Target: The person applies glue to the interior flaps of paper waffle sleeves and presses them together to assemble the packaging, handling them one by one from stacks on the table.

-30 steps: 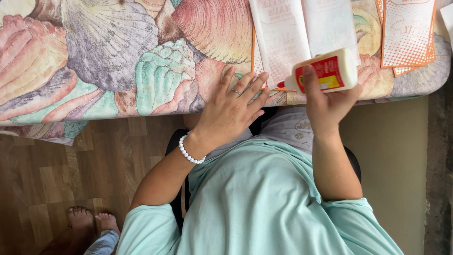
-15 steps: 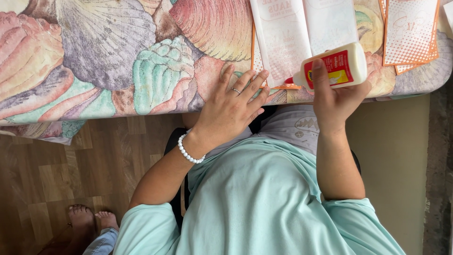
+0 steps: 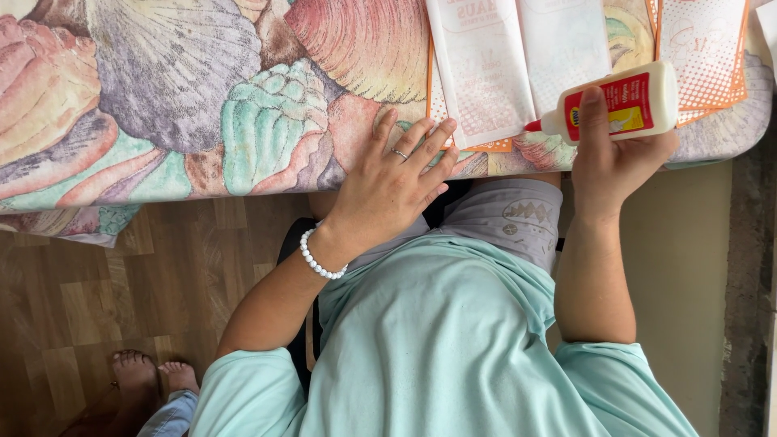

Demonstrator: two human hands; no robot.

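Observation:
My right hand [image 3: 609, 158] grips a white glue bottle [image 3: 619, 103] with a red and yellow label, held sideways with its red tip pointing left over the table's near edge. The tip is close to a white paper sheet [image 3: 518, 61] that lies on orange-bordered paper. My left hand [image 3: 396, 178] rests flat, fingers spread, on the seashell-patterned tablecloth [image 3: 202, 105], fingertips touching the lower left corner of the white sheet. A ring and a white bead bracelet [image 3: 318, 259] are on that hand and wrist.
A second orange dotted sheet [image 3: 702, 53] lies at the table's right end. Below the table edge are a wooden floor [image 3: 81, 307], my lap in a mint shirt, and another person's bare feet [image 3: 150, 376] at lower left. A beige wall panel [image 3: 688, 283] stands to the right.
My right hand has raised the glue bottle up and to the right, turning it level beside the white sheet. My left hand has stayed flat on the cloth.

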